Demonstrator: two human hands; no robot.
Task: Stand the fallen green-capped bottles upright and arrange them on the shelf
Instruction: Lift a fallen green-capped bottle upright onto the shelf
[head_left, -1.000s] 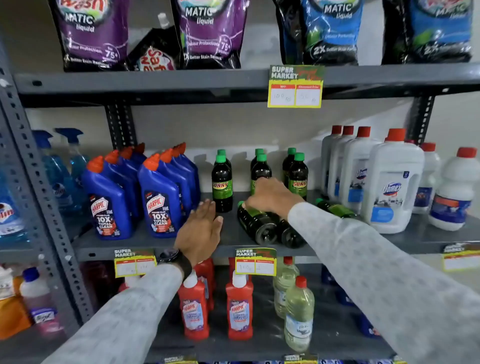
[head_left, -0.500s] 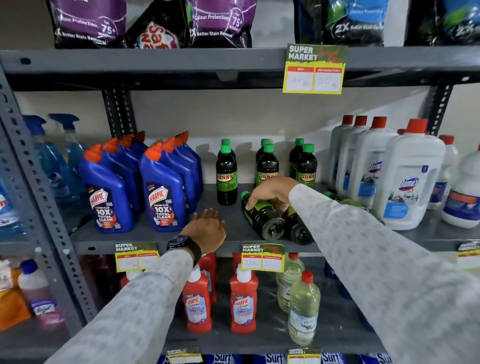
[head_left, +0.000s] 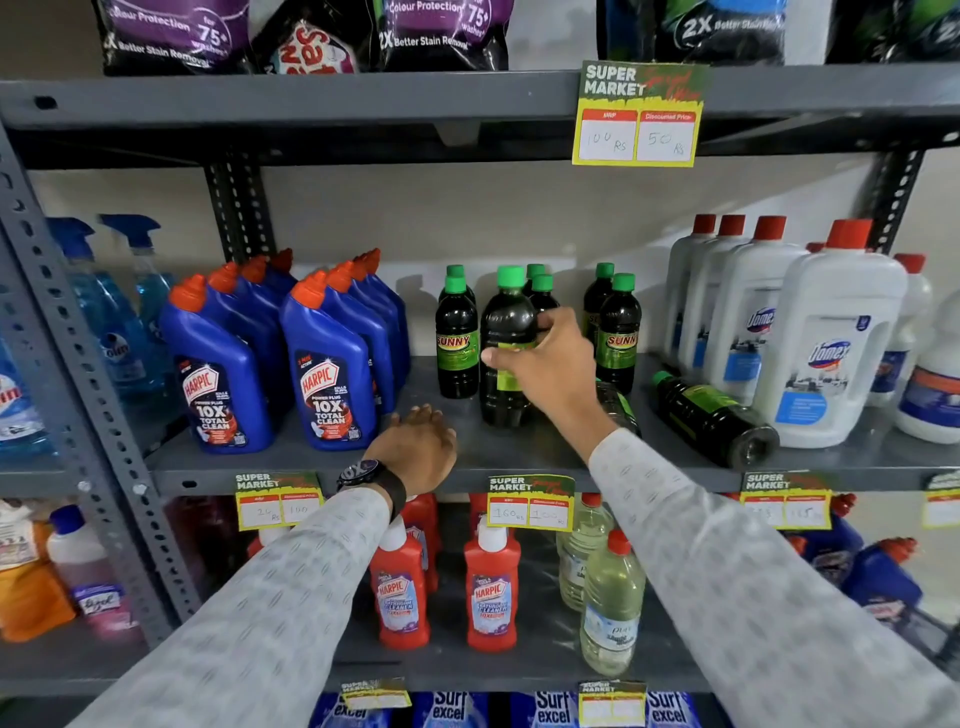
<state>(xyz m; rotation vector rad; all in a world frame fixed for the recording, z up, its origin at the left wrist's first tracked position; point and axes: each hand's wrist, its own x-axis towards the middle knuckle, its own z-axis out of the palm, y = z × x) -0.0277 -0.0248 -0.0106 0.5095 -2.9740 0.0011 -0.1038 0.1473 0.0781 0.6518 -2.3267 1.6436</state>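
Right hand (head_left: 550, 364): wrapped around upright bottle (head_left: 506, 332).
Left hand (head_left: 415, 449): spread flat on shelf (head_left: 519, 452), holding nothing.
Risk: sleeve nudges fallen bottle (head_left: 711, 415), rolling it off.

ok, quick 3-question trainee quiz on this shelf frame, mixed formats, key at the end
1. True or false: the right hand grips an upright green-capped bottle.
2. Multiple choice: the fully visible fallen bottle lies beside which products? A) blue Harpic bottles B) white Domex bottles C) spray bottles
3. Fill in: the left hand rests on the ___ and holds nothing.

Key: 1 true. 2 B, by the white Domex bottles. 3 shelf. A second fallen bottle is partly hidden behind the right forearm.
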